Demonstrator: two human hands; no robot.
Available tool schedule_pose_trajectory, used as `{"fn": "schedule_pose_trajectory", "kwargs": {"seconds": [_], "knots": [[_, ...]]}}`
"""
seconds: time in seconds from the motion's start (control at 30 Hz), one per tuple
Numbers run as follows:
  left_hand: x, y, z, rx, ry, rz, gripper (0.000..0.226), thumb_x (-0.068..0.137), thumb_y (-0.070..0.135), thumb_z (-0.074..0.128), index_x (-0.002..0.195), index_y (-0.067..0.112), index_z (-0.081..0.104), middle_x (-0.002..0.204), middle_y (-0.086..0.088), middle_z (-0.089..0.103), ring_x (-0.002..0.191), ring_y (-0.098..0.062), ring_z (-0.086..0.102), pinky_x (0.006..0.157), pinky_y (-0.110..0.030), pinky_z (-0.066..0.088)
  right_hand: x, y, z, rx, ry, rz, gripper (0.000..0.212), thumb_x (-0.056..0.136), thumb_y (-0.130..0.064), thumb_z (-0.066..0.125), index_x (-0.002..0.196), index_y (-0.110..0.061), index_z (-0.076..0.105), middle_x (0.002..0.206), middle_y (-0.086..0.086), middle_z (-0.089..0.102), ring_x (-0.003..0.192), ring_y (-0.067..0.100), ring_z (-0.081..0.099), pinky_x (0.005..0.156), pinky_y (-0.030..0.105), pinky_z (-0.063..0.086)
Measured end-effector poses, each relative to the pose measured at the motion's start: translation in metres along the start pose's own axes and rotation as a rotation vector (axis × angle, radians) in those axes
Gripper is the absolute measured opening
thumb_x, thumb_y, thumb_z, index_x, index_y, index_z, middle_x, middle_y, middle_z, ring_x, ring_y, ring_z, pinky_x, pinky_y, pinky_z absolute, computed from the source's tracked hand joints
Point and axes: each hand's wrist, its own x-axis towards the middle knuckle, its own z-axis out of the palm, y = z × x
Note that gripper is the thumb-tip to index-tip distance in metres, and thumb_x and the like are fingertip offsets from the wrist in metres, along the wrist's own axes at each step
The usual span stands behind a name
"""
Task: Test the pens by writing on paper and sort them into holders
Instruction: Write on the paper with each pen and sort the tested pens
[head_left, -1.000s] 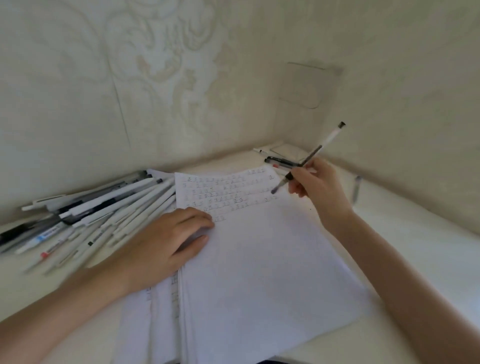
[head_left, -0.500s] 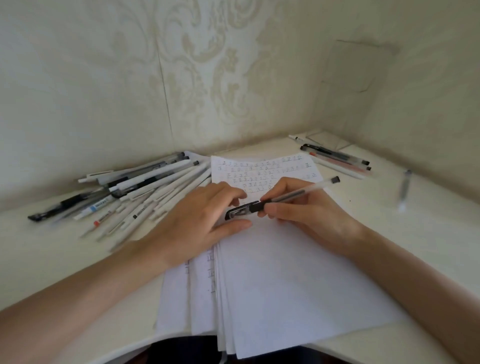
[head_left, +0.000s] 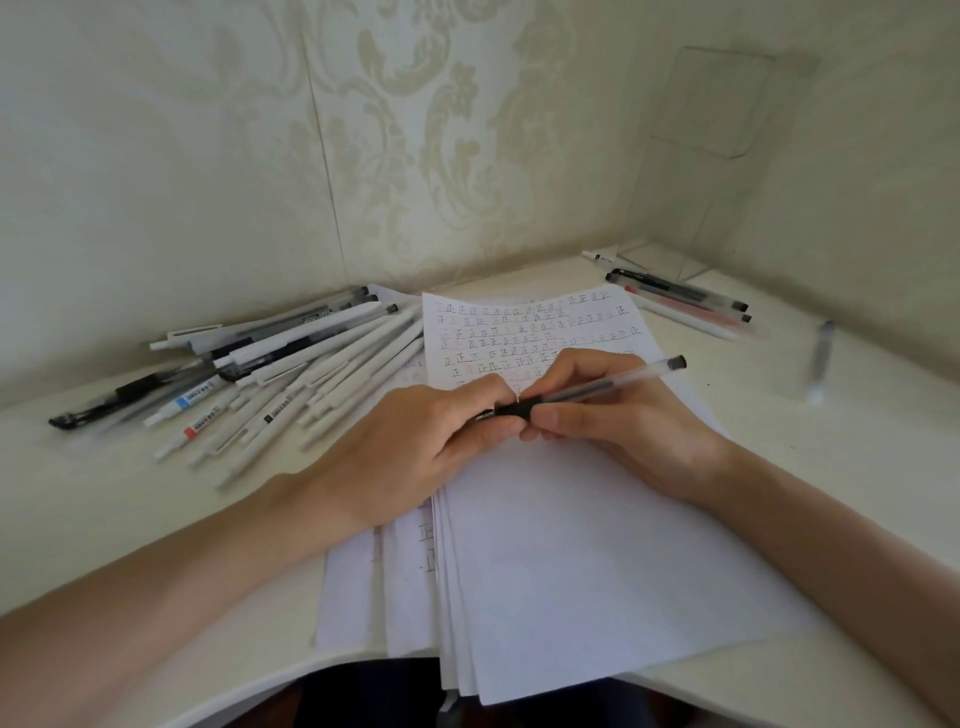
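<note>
Pen (head_left: 597, 387): clear barrel, black end plug, black rubber sleeve. Held low over paper stack (head_left: 571, 545), at lower edge of stack's written rows.
Right hand (head_left: 623, 426): fingers and thumb clamped on rubber sleeve.
Left hand (head_left: 415, 447): fingertips pinched together on tip end; cap or bare tip, cannot tell.
Handling, judged: light, stiff; smooth barrel likely slippery; rubber sleeve best hold point; tip delicate, avoid side load.
Pen pile (head_left: 291, 374): just left of stack.
Small pen group (head_left: 680, 301): beyond stack's far-right corner.

A heap of pens (head_left: 270, 374) lies left of the paper (head_left: 571, 545); fewer pens (head_left: 680, 304) lie behind-right.
</note>
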Motion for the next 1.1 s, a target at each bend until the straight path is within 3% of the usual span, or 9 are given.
{"fn": "schedule_pose_trajectory", "kwargs": {"seconds": [0.1, 0.2, 0.27, 0.3, 0.37, 0.53, 0.63, 0.83, 1.1], "knots": [[0.001, -0.004, 0.001, 0.117, 0.063, -0.106, 0.038, 0.084, 0.065, 0.038, 0.097, 0.029, 0.043, 0.049, 0.008, 0.041, 0.051, -0.009, 0.044, 0.048, -0.016, 0.029, 0.003, -0.001, -0.005, 0.1, 0.049, -0.031, 0.003, 0.077, -0.007, 0.057, 0.079, -0.006, 0.059, 0.068, 0.013, 0.067, 0.064, 0.02, 0.057, 0.06, 0.025, 0.044], [0.0, -0.004, 0.002, 0.258, 0.115, -0.139, 0.05, 0.078, 0.074, 0.036, 0.1, 0.031, 0.047, 0.049, 0.01, 0.041, 0.05, -0.004, 0.045, 0.05, -0.016, 0.033, 0.006, -0.005, -0.025, 0.207, 0.189, -0.044, 0.018, 0.079, -0.011, 0.046, 0.092, -0.003, 0.057, 0.077, 0.019, 0.068, 0.067, 0.023, 0.058, 0.061, 0.026, 0.046], [-0.001, -0.003, 0.003, 0.309, 0.054, -0.094, 0.054, 0.077, 0.075, 0.031, 0.104, 0.035, 0.054, 0.059, 0.012, 0.052, 0.057, -0.002, 0.051, 0.054, -0.023, 0.037, 0.006, -0.007, -0.031, 0.066, 0.288, -0.035, 0.014, 0.086, -0.007, 0.051, 0.094, -0.006, 0.063, 0.083, 0.013, 0.071, 0.074, 0.018, 0.06, 0.065, 0.026, 0.046], [-0.001, -0.002, 0.003, 0.328, 0.018, -0.073, 0.057, 0.077, 0.076, 0.026, 0.107, 0.037, 0.056, 0.072, 0.013, 0.061, 0.066, -0.004, 0.057, 0.058, -0.024, 0.039, 0.007, -0.008, -0.03, -0.033, 0.338, -0.023, 0.008, 0.089, -0.006, 0.056, 0.089, -0.008, 0.064, 0.08, 0.008, 0.071, 0.072, 0.014, 0.06, 0.065, 0.026, 0.045], [-0.002, -0.004, 0.004, 0.363, -0.019, -0.043, 0.066, 0.075, 0.076, 0.016, 0.115, 0.041, 0.054, 0.096, 0.015, 0.066, 0.085, -0.009, 0.062, 0.065, -0.025, 0.041, 0.015, -0.006, -0.022, -0.211, 0.43, 0.017, 0.015, 0.086, -0.01, 0.065, 0.073, -0.011, 0.058, 0.064, 0.003, 0.066, 0.057, 0.007, 0.053, 0.058, 0.024, 0.039], [-0.001, -0.007, 0.007, 0.422, -0.075, -0.025, 0.071, 0.073, 0.073, 0.003, 0.127, 0.047, 0.041, 0.099, 0.015, 0.061, 0.087, -0.009, 0.059, 0.063, -0.025, 0.037, 0.044, 0.001, 0.005, -0.393, 0.518, 0.085, 0.03, 0.076, -0.003, 0.06, 0.059, -0.013, 0.037, 0.047, 0.007, 0.044, 0.037, 0.002, 0.039, 0.044, 0.018, 0.03], [-0.001, -0.008, 0.006, 0.427, -0.073, -0.008, 0.071, 0.074, 0.072, 0.002, 0.128, 0.047, 0.04, 0.096, 0.014, 0.062, 0.087, -0.01, 0.06, 0.062, -0.025, 0.039, 0.043, 0.005, 0.007, -0.443, 0.518, 0.076, 0.032, 0.077, -0.003, 0.058, 0.057, -0.013, 0.035, 0.046, 0.007, 0.041, 0.034, 0.001, 0.043, 0.041, 0.014, 0.03], [0.002, -0.009, 0.007, 0.43, -0.056, -0.011, 0.068, 0.076, 0.07, 0.005, 0.127, 0.046, 0.042, 0.098, 0.014, 0.064, 0.087, -0.011, 0.062, 0.059, -0.025, 0.033, 0.042, 0.01, 0.003, -0.49, 0.488, 0.054, 0.019, 0.078, -0.005, 0.058, 0.065, -0.001, 0.045, 0.043, 0.003, 0.053, 0.039, 0.003, 0.042, 0.041, 0.013, 0.033], [0.001, -0.008, 0.007, 0.424, -0.058, -0.034, 0.069, 0.075, 0.071, 0.005, 0.127, 0.046, 0.043, 0.1, 0.014, 0.064, 0.09, -0.013, 0.062, 0.063, -0.026, 0.038, 0.044, 0.014, 0.003, -0.517, 0.482, 0.031, 0.021, 0.079, -0.003, 0.056, 0.069, 0.002, 0.038, 0.053, 0.01, 0.04, 0.043, 0.011, 0.038, 0.043, 0.019, 0.029]]}}
